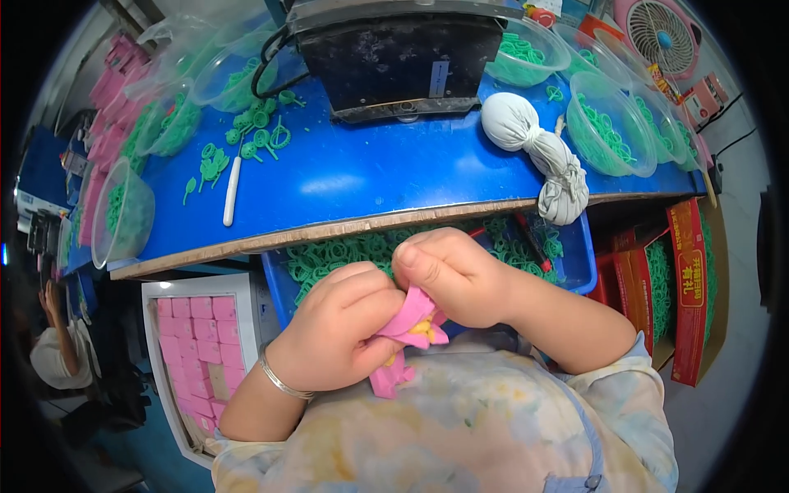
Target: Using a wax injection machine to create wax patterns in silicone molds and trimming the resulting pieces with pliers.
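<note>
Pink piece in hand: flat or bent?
Bent: the pink piece is bunched between the left hand and right hand, its flaps splayed unevenly, with yellow showing among them.

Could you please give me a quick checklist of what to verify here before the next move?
1. Both hands on the pink piece: ok; the left hand and right hand both grip it.
2. Yellow part wholly exposed: not ok; the pink piece and fingers cover some of it.
3. Yellow part undamaged: cannot tell; too little shows.
4. White-handled tool clear of the hands: ok; it lies apart on the blue table.
5. Only green pieces in the blue bin: not ok; a red-and-black tool is there too.
6. Pink blocks without gaps: not ok; one spot shows none.
</note>
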A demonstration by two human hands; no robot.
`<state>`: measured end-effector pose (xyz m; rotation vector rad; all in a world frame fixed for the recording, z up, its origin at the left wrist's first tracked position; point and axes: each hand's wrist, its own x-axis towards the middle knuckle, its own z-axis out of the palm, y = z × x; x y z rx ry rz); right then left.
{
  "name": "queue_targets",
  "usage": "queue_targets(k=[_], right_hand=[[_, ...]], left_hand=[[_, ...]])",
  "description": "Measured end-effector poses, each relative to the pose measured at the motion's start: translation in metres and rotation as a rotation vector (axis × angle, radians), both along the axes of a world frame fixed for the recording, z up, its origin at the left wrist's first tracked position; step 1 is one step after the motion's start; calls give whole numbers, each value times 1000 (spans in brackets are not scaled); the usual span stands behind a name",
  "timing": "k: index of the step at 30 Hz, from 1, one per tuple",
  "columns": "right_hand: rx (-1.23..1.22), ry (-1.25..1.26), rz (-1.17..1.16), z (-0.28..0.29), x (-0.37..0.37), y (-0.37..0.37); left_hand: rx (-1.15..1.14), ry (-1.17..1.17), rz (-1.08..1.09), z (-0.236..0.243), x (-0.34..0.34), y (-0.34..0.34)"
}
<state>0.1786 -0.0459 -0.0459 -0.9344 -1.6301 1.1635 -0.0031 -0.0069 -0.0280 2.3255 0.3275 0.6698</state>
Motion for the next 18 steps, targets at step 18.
queue_targets(k=[18], right_hand=[[-241, 93, -90, 14, 8, 1]], left_hand=[[-912, -282, 212, -12, 0, -9]])
